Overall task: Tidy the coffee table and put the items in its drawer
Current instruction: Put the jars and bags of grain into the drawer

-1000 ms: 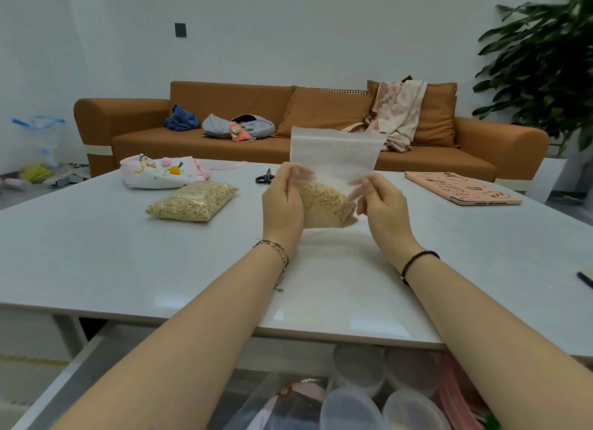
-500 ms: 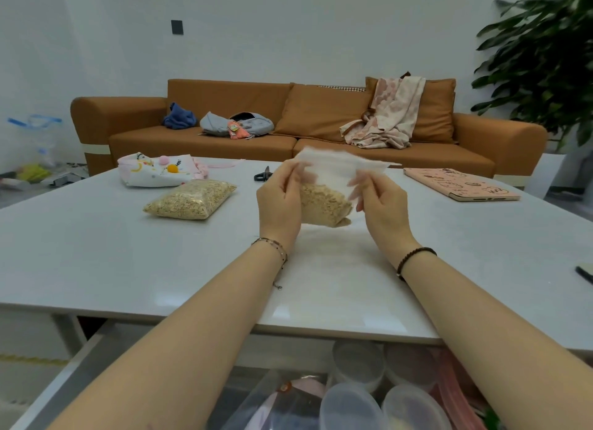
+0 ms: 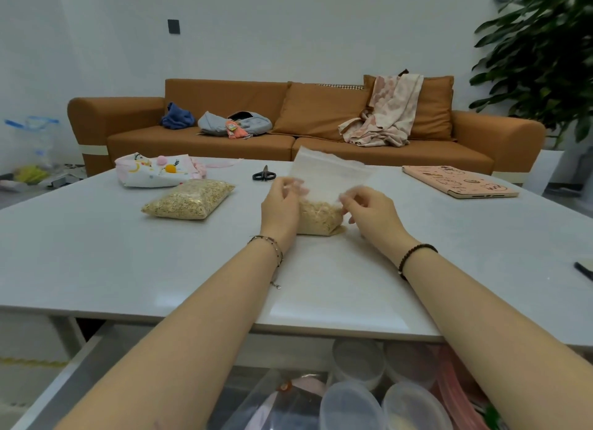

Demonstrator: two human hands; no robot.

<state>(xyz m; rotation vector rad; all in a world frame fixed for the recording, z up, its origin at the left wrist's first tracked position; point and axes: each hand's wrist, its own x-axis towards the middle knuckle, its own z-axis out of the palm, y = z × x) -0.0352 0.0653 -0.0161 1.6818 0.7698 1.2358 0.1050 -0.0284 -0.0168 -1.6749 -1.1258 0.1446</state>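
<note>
One clear plastic zip bag (image 3: 322, 216), its lower part full of pale grain, stands upright near the middle of the white tabletop (image 3: 96, 253), and its bottom seems to rest on the surface. The left hand (image 3: 282, 205) grips the bag's left edge with curled fingers. The right hand (image 3: 369, 211) pinches its right edge, though the fingertips are blurred. To the left lies a fuller sealed bag of grain (image 3: 189, 200), with a white cartoon-print pouch (image 3: 154, 171) just behind it. Black scissors (image 3: 264, 175) lie beyond the hands, and a flat pink patterned case (image 3: 459, 181) lies far right. Below the near edge an open drawer (image 3: 64, 375) holds round clear plastic tubs (image 3: 353, 404). An orange sofa (image 3: 288, 118) stands behind.
</note>
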